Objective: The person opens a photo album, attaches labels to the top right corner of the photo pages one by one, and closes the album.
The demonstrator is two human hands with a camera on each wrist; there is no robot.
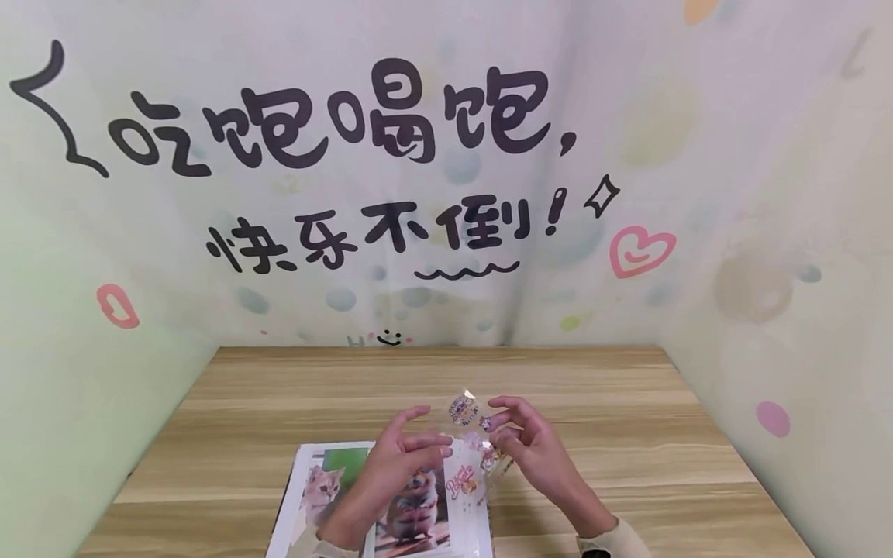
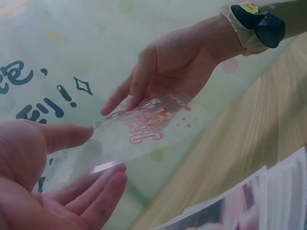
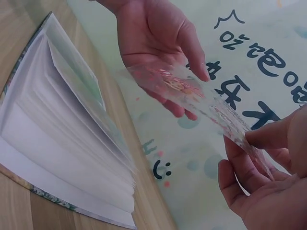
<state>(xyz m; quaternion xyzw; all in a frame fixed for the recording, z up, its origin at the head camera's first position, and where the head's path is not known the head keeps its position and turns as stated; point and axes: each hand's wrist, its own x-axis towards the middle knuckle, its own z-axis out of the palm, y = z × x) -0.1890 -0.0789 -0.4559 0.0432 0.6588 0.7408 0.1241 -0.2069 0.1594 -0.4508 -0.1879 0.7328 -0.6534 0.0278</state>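
A clear plastic sheet [image 1: 463, 409] with small coloured prints and pink lettering is held up over the right page of an open photo album [image 1: 298, 480]. Thumb and fingers of my right hand [image 1: 540, 453] pinch one end of it, as the right wrist view shows. My left hand [image 1: 398, 465] is at the other end, its fingers spread and fairly straight. In the left wrist view the left thumb [image 2: 69, 137] lies above the sheet and the fingers [image 2: 108, 191] below it. Part of the album is covered by the left hand and forearm.
The album shows a cat photo [image 1: 324, 490] on its left page and a furry animal photo [image 1: 412, 515] on its right. Its many pages [image 3: 72, 120] fan up in the right wrist view. Under it lies a wooden table [image 1: 593, 387], bounded by a printed cloth backdrop [image 1: 446, 310].
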